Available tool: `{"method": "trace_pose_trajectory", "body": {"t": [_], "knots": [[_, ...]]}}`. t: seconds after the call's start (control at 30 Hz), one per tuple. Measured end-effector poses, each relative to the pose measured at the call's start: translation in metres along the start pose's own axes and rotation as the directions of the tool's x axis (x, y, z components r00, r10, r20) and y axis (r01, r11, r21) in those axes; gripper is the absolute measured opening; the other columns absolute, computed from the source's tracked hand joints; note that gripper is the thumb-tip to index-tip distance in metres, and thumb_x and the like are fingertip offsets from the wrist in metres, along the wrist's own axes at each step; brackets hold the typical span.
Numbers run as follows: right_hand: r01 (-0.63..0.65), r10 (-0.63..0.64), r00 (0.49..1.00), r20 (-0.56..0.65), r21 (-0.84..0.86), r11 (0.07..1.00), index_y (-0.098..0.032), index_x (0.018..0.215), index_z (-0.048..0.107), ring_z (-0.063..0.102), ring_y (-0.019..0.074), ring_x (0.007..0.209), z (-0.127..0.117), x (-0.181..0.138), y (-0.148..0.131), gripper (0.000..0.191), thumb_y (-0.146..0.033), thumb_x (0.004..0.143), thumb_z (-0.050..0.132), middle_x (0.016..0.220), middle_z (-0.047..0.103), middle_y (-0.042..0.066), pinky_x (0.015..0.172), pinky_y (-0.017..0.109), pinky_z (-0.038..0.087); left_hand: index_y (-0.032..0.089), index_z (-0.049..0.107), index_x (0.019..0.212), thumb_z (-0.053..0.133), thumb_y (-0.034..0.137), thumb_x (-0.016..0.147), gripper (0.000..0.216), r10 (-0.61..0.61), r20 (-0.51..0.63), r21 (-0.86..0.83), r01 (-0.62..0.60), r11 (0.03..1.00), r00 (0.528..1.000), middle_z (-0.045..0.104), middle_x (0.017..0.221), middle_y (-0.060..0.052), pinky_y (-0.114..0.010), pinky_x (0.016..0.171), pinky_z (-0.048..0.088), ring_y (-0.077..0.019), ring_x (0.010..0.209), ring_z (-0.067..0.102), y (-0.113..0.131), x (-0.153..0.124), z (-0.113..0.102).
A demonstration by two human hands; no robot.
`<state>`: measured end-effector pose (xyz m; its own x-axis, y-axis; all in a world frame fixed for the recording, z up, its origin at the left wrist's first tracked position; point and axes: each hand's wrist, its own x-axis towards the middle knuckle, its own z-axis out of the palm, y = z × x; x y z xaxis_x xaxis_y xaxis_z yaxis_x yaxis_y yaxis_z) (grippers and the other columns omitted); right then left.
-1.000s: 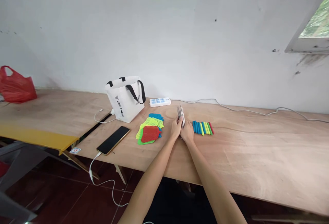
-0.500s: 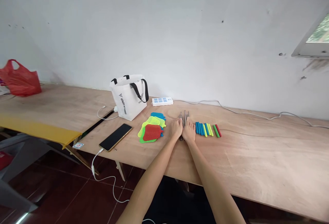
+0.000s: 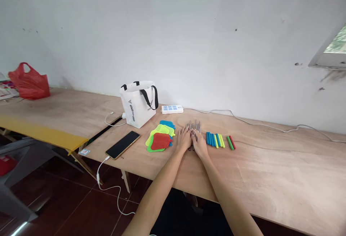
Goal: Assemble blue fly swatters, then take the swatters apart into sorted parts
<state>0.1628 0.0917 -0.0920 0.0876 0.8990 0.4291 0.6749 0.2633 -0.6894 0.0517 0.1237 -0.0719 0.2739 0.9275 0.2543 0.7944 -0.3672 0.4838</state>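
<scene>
Several thin metal rods (image 3: 196,124) lie side by side on the wooden table, pointing away from me, their middle parts covered by my hands. My left hand (image 3: 184,138) rests on the left part of the bundle, fingers stretched forward over the rods. On the right part lies my right hand (image 3: 199,144), its fingers laid over the rods and its fingertips near the left hand. Neither hand is wrapped round a rod. To the right is a row of blue and yellow sticks (image 3: 215,140). To the left, mesh fly-swatter heads (image 3: 161,140) in red, green, yellow and blue overlap in a pile.
A green and a red stick (image 3: 232,142) lie farther right. Left of the mesh pile are a phone (image 3: 123,144) on a white cable and a white bag (image 3: 137,106) with black handles. A power strip (image 3: 172,109) sits by the wall, a red bag (image 3: 29,82) far left.
My hands have moved from the two sides of the rods to on top of them, fingers now over them. The rods are spread wider. The view has shifted slightly.
</scene>
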Motion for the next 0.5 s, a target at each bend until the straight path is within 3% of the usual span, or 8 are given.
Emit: {"method": "trace_pose_trajectory", "body": {"t": [0.1, 0.23, 0.37, 0.5], "knots": [[0.083, -0.081, 0.994, 0.074, -0.024, 0.996, -0.021, 0.143, 0.055, 0.047, 0.0235, 0.141, -0.006, -0.011, 0.0, 0.052, -0.042, 0.102, 0.032, 0.147, 0.057, 0.009, 0.12, 0.046, 0.036, 0.024, 0.053, 0.144, 0.041, 0.018, 0.098, 0.047, 0.0, 0.015, 0.057, 0.0, 0.998, 1.0, 0.041, 0.16, -0.007, -0.052, 0.124, 0.022, -0.0264, 0.15, 0.031, -0.002, 0.0, -0.001], [0.166, -0.154, 0.977, 0.148, -0.073, 0.983, -0.024, 0.152, 0.045, 0.044, 0.0235, 0.143, -0.017, -0.024, 0.003, 0.054, -0.043, 0.103, 0.031, 0.153, 0.051, 0.007, 0.12, 0.046, 0.036, 0.027, 0.053, 0.144, 0.036, 0.028, 0.103, 0.044, 0.007, 0.002, 0.089, -0.007, 0.996, 1.0, 0.042, 0.159, -0.005, -0.055, 0.123, 0.022, -0.0261, 0.149, 0.032, -0.002, 0.005, 0.0], [0.21, -0.181, 0.965, 0.193, -0.148, 0.966, -0.019, 0.155, 0.038, 0.046, 0.0262, 0.141, -0.023, -0.033, 0.002, 0.06, -0.045, 0.102, 0.035, 0.152, 0.051, 0.011, 0.118, 0.047, 0.037, 0.031, 0.054, 0.144, 0.032, 0.04, 0.106, 0.045, 0.027, -0.015, 0.083, -0.026, 0.996, 1.0, 0.043, 0.158, -0.005, -0.057, 0.122, 0.024, -0.0272, 0.148, 0.035, -0.004, 0.012, 0.003], [0.226, -0.17, 0.963, 0.208, -0.289, 0.93, -0.018, 0.158, 0.029, 0.042, 0.0265, 0.143, -0.022, -0.036, -0.002, 0.061, -0.043, 0.103, 0.031, 0.155, 0.047, 0.012, 0.12, 0.051, 0.031, 0.028, 0.059, 0.14, 0.031, 0.041, 0.106, 0.046, 0.026, -0.036, 0.063, -0.023, 0.998, 0.999, 0.043, 0.158, -0.008, -0.059, 0.122, 0.023, -0.0287, 0.148, 0.034, -0.007, 0.018, 0.006]]}}
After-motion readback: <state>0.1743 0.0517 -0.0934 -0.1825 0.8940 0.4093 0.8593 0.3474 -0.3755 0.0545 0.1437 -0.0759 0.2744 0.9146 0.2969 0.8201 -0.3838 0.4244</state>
